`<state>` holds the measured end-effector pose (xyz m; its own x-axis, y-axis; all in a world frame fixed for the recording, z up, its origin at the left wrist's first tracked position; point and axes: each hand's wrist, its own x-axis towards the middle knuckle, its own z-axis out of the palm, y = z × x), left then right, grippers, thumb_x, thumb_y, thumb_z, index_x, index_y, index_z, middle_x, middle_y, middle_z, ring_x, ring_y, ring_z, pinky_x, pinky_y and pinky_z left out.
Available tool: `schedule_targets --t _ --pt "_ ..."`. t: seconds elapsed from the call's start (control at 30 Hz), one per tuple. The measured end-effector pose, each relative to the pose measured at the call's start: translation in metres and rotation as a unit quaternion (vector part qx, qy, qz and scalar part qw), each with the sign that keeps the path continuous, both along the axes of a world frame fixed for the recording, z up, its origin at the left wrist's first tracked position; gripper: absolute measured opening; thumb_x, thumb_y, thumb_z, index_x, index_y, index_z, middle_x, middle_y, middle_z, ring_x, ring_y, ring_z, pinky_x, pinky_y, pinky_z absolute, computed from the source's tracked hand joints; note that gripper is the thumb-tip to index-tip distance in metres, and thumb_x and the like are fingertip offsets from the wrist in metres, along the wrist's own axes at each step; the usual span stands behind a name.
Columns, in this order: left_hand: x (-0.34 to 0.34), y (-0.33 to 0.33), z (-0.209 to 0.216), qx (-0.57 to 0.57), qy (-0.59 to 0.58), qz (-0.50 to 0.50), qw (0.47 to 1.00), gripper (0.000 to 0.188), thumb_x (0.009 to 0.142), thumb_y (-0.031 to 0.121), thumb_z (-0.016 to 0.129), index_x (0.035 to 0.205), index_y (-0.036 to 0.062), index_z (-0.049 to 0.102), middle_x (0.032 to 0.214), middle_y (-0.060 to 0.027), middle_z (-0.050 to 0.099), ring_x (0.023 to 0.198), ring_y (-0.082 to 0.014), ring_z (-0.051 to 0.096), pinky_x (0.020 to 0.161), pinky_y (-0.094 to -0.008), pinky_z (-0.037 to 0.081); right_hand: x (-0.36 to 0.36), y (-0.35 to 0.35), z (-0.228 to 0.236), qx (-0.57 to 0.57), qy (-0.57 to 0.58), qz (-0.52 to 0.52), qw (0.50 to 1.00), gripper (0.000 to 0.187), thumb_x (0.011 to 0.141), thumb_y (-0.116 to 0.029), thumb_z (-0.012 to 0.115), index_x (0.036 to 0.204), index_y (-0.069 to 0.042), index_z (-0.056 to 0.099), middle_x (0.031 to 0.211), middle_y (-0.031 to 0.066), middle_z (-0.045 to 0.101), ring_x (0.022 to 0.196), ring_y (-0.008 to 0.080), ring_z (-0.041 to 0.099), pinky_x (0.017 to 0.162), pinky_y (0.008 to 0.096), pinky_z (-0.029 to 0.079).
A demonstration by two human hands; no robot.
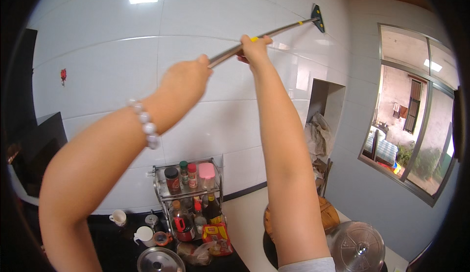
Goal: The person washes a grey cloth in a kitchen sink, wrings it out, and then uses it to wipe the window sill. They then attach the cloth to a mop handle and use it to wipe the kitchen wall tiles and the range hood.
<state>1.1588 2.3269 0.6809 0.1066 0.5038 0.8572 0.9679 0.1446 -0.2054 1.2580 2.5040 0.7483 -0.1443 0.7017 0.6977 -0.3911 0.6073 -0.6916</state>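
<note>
Both my arms are raised toward the white tiled wall (205, 12), holding a long-handled squeegee (284, 29). Its metal pole slants up to the right, with yellow bands along it. The narrow dark green head (317, 18) with yellow spots is at the wall high up near the corner; whether it presses on the tiles I cannot tell. My left hand (186, 79), below a wrist with a pale bead bracelet (145, 120), is closed round the lower end of the pole. Farther up, my right hand (254, 50) grips the pole near a yellow band.
Below my arms stands a two-tier metal rack (188, 192) of jars and bottles. Cups (144, 235) and a lidded pot (160, 260) are on the dark counter. At right are a large metal lid (356, 247), a wall niche (327, 96) and a window (416, 101).
</note>
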Motion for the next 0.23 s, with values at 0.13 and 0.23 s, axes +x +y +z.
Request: schedule_targets --t 0.13,0.23 --pt "0.018 0.066 -0.032 -0.034 -0.045 -0.015 0.998 0.022 0.090 0.022 0.047 0.087 0.0005 0.044 0.063 -0.0205 0.058 0.060 -0.0384 0.059 0.055 -0.0477 0.047 0.018 0.061 -0.030 -0.018 -0.003 -0.034 0.999 0.078 0.079 -0.013 0.053 0.130 -0.004 -0.005 0.082 0.0164 0.052 0.054 0.0190 0.056 0.046 0.0305 0.051" --pt "0.011 0.081 -0.045 -0.073 -0.073 0.004 0.995 0.019 0.089 0.021 0.050 0.088 0.0032 0.044 0.065 -0.0214 0.059 0.060 -0.0387 0.060 0.055 -0.0467 0.048 0.010 0.073 -0.044 -0.026 -0.030 -0.054 0.998 0.079 0.080 -0.013 0.053 0.132 -0.005 -0.006 0.085 0.0169 0.052 0.056 0.0205 0.056 0.050 0.0316 0.052"
